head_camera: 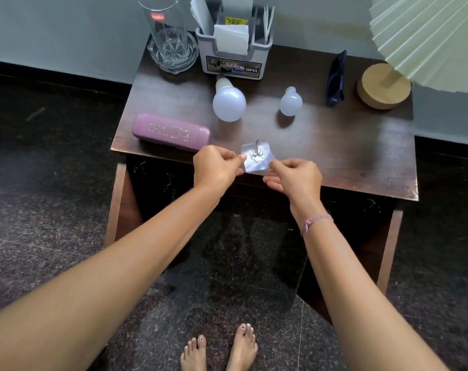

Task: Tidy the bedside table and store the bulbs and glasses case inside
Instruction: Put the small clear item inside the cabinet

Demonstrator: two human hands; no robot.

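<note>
On the dark wooden bedside table [348,145] lie a large white bulb [228,101], a smaller white bulb [291,102] and a purple glasses case [170,132] near the front left edge. Over the table's front edge, a clear adhesive wall hook [257,156] with a small metal hook is pinched on both sides: my left hand [216,167] grips its left edge and my right hand [294,175] its right edge. The table's open compartment below is dark, and its contents cannot be made out.
At the back stand a tall glass [166,28] in a glass ashtray [173,58] and a grey organiser [234,53] with papers. A dark blue pouch [336,79] lies beside a lamp base [382,85] under a pleated shade [428,38]. My bare feet [219,346] are on the stone floor.
</note>
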